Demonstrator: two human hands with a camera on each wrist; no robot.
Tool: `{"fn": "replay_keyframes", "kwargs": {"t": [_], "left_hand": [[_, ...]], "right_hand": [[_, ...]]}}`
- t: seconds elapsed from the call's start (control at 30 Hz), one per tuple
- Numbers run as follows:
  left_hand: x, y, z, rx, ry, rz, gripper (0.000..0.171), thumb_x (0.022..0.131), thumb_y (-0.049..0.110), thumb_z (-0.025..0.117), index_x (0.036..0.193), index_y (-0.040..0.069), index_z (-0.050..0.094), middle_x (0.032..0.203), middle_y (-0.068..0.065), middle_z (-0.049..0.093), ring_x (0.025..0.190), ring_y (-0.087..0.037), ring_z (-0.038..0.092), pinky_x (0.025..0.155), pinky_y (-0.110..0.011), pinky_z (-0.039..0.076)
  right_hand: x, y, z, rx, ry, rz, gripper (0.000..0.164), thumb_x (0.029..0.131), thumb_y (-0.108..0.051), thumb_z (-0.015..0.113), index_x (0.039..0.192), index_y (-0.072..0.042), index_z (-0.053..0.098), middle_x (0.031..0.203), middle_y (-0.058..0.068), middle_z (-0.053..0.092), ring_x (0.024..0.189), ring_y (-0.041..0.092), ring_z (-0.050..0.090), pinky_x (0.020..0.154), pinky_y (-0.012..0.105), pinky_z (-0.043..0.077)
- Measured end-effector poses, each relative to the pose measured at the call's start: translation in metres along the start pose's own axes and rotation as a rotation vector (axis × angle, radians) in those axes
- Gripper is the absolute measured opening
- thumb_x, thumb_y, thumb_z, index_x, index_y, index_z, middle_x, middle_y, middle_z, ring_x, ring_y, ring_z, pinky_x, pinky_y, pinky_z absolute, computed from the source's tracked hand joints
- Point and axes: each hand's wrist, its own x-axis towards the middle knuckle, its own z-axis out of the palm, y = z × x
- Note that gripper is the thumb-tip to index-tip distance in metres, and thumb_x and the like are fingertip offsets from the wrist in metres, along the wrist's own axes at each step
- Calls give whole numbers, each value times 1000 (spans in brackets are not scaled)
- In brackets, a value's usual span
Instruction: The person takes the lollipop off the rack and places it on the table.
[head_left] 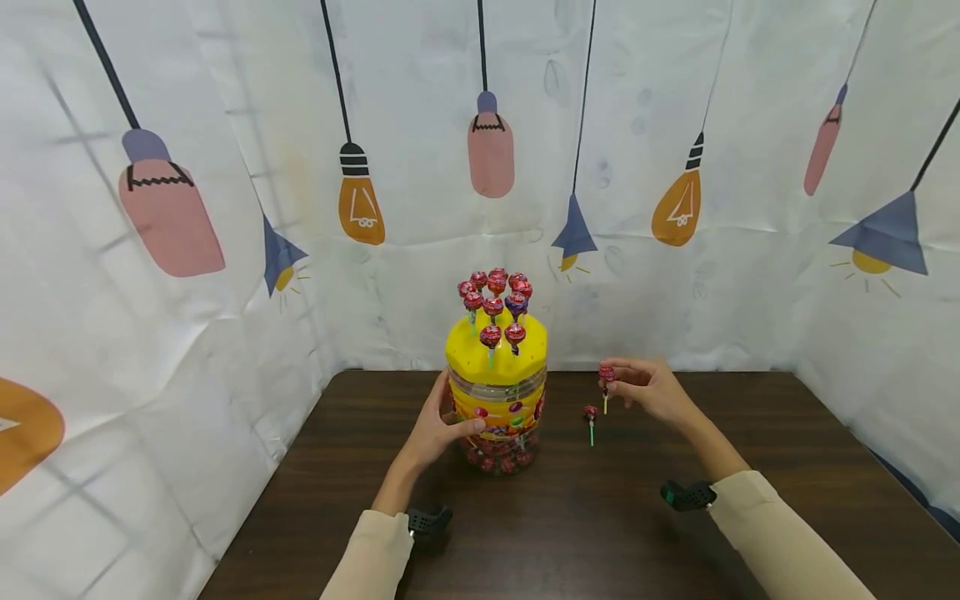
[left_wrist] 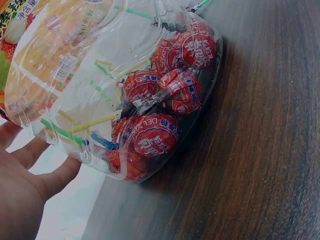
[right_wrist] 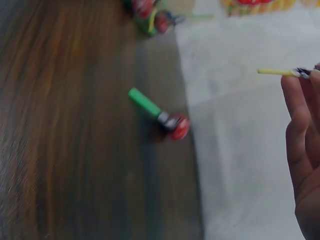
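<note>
A clear plastic candy jar point(head_left: 498, 400) with a yellow lid point(head_left: 465, 354) stands upright on the table. My left hand point(head_left: 432, 425) grips its left side, thumb across the front and fingers behind. Several red-wrapped lollipops point(head_left: 492, 307) stick up from the lid, and more lollipops point(left_wrist: 155, 135) lie in the jar's bottom. To the right, my right hand point(head_left: 652, 390) pinches a lollipop point(head_left: 607, 374) by its red head, with the yellow stick pointing down, above the table. Just below and left of that hand, a green-stick lollipop point(head_left: 590, 412) lies on the table.
The dark wood table point(head_left: 585, 533) ends at a white wall sheet point(head_left: 420, 308) printed with hanging lamps, close behind the jar. A black wrist device point(head_left: 430, 522) sits at my left cuff, and another device point(head_left: 687, 496) at my right.
</note>
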Motion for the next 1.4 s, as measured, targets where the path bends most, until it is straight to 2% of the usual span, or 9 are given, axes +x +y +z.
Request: {"fn": "replay_keyframes", "kwargs": {"t": [0.17, 0.33, 0.5, 0.77, 1.03, 1.4], "left_hand": [[-1, 0, -1, -4, -3, 5, 92, 90, 29, 79, 161, 36, 22, 158, -3, 42, 143, -30, 43, 116, -68, 35], [1, -1, 1, -7, -8, 3, 91, 90, 29, 79, 161, 38, 23, 158, -1, 41, 144, -31, 41, 116, -68, 35], [3, -1, 2, -8, -8, 1, 90, 90, 30, 79, 160, 39, 24, 157, 1, 42, 144, -32, 41, 115, -68, 35], [3, -2, 2, 4, -1, -10, 90, 89, 31, 79, 160, 41, 24, 157, 3, 42, 145, -31, 41, 115, -69, 36], [4, -2, 2, 4, -3, -1, 90, 90, 31, 79, 160, 41, 23, 157, 2, 42, 145, -31, 42, 115, -68, 35], [3, -2, 0, 9, 1, -1, 91, 89, 33, 80, 160, 41, 23, 157, 1, 42, 145, -32, 41, 115, -69, 34]], "right_hand": [[-7, 24, -3, -1, -27, 68, 38, 99, -8, 67, 136, -1, 62, 110, 19, 75, 81, 13, 72, 58, 36, 56], [-13, 38, -5, -36, -5, 147, 40, 98, -15, 69, 136, -7, 63, 111, 24, 73, 85, 33, 72, 61, 46, 59], [-17, 47, -6, -39, -22, 206, 42, 98, -18, 70, 137, -8, 63, 111, 27, 72, 91, 47, 69, 63, 46, 59], [-20, 60, -6, -56, -43, 259, 47, 97, -14, 70, 139, 4, 57, 98, 20, 73, 86, 37, 74, 62, 38, 60], [-20, 68, -7, -53, -84, 339, 48, 99, -12, 67, 142, 3, 54, 107, 23, 72, 86, 24, 75, 65, 36, 60], [-17, 73, -9, -138, -128, 337, 45, 101, -12, 64, 142, 2, 55, 101, 18, 73, 83, 21, 69, 67, 33, 58]]}}
